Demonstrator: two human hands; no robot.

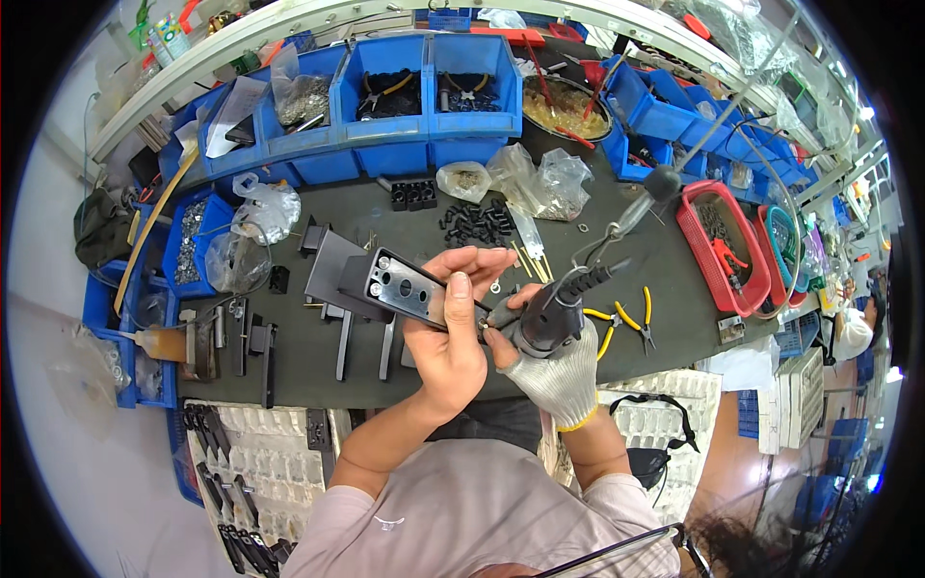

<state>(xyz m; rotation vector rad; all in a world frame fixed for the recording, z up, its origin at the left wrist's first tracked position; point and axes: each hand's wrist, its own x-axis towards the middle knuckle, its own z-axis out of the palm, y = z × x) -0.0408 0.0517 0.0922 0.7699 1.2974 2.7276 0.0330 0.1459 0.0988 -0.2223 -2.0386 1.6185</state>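
My bare left hand [451, 332] grips a black metal bracket plate [397, 285] with several holes and holds it tilted above the dark workbench [636, 361]. My right hand [557, 371] wears a white knit glove and is closed around a black powered screwdriver [549, 313]. The screwdriver's tip points left at the plate's edge, beside my left thumb. A cable runs up from the tool to a hanging balancer knob [661, 182].
Blue parts bins [424, 106] line the back of the bench. Clear bags of small parts [535, 178], a pile of black clips [474, 223], yellow-handled pliers [626, 318], red baskets [718, 246] and black bars [265, 356] lie around. White trays [260, 462] stand below the bench.
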